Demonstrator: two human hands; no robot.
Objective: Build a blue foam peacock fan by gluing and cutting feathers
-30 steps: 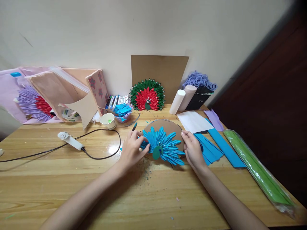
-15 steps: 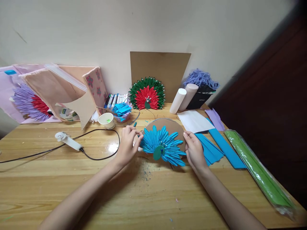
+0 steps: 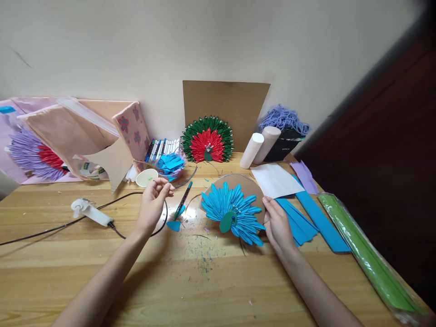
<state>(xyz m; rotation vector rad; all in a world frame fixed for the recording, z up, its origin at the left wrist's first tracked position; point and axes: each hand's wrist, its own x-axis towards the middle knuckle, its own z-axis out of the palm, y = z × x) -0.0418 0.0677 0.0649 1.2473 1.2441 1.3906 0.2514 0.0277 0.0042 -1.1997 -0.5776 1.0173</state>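
My right hand (image 3: 277, 225) grips the right edge of a round brown cardboard disc (image 3: 254, 184), its thumb and fingers closed on it. Fastened on the disc is a blue paper peacock (image 3: 213, 204), a fan of folded petals with a green body (image 3: 227, 222). My left hand (image 3: 154, 204) hangs over the table left of the disc, fingers curled towards the thumb; whatever they may hold is too small or hidden. Below and right of it lie a dark pen (image 3: 184, 200) and small blue paper pieces (image 3: 174, 225).
A white glue gun (image 3: 91, 212) with a black cord lies at left. Behind stand a paper cup (image 3: 147, 177), markers (image 3: 163, 150), a green-and-red peacock (image 3: 223, 136) and white rolls (image 3: 252, 151). Blue paper strips (image 3: 323, 222) and a green wrapped roll (image 3: 368, 259) lie at right.
My left hand has left the blue petals and moved left, towards the paper cup. The pen and blue pieces are now uncovered. My right hand keeps its hold on the disc.
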